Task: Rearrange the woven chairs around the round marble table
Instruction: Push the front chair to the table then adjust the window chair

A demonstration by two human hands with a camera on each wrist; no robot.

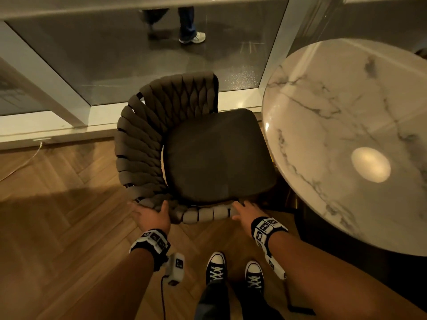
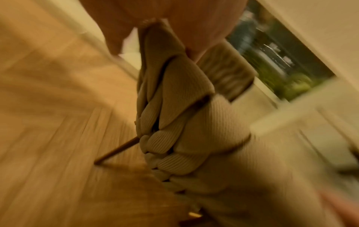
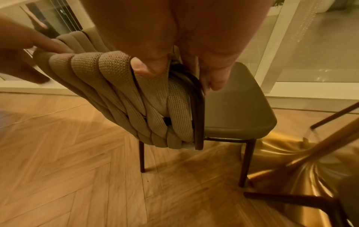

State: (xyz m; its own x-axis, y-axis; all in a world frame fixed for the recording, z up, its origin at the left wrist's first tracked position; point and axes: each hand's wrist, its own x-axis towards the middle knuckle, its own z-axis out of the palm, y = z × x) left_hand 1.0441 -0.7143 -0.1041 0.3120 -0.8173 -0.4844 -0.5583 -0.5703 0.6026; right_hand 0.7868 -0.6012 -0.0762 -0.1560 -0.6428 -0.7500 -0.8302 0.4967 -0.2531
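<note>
Nearest the person, both hands are on the woven chair (image 1: 184, 144) at the wrapped end of its curved backrest. The left hand (image 1: 152, 215) lies over the woven straps where the rail bends, thumb on the inner side; the left wrist view shows the thumb and a finger either side of the ribbed webbing, so it grips the rail. The right hand (image 1: 246, 211) takes the rail's end: the right wrist view shows its thumb pressed into the weave and its fingers curled round the dark metal frame tube behind.

Just beyond the hands is the dark seat cushion (image 1: 219, 158), its right edge close beside the round marble surface (image 1: 346, 112); whether they touch cannot be told. The chair's open front faces that surface, and its back curves toward the glass wall (image 1: 138, 61) behind.

The step in hand looks like gripping this chair to shift or turn it. The next move probably calls for a slight lift or a drag over the herringbone floor (image 1: 57, 215), keeping the legs off the gold pedestal base (image 3: 281, 153).

Only the right wrist view shows that base, the chair's thin dark legs and another chair's leg beside it. Only the head view shows the marble top and the chair's full curve. The left wrist view is blurred apart from the webbing.
</note>
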